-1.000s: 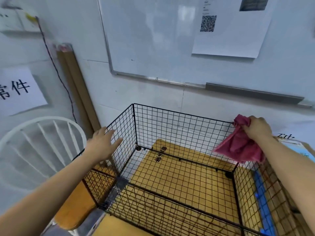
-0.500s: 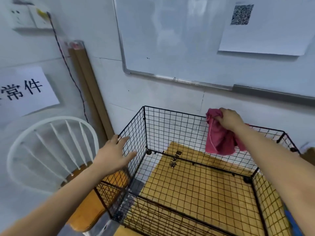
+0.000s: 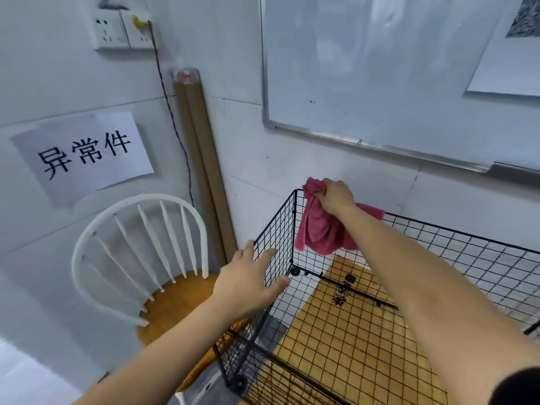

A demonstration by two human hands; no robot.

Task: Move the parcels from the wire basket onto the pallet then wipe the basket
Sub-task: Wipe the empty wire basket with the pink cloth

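Wiping is the step in hand: the wire basket [image 3: 279,229] shows no parcels inside, so the moving part looks done. The right hand [image 3: 336,197] has its fingers clenched round a bunched pink cloth [image 3: 320,233] at the basket's far left corner, and the cloth drapes down the mesh. The left hand [image 3: 248,283], fingers spread and straight, is at the left panel, apparently bracing it. The next move, I'd judge, is to drag the cloth along that panel with the light frame held steady.

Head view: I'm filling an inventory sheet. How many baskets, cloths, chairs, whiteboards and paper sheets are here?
Wire basket: 1
Pink cloth: 1
White chair: 1
Whiteboard: 1
Paper sheets: 2
Total: 6
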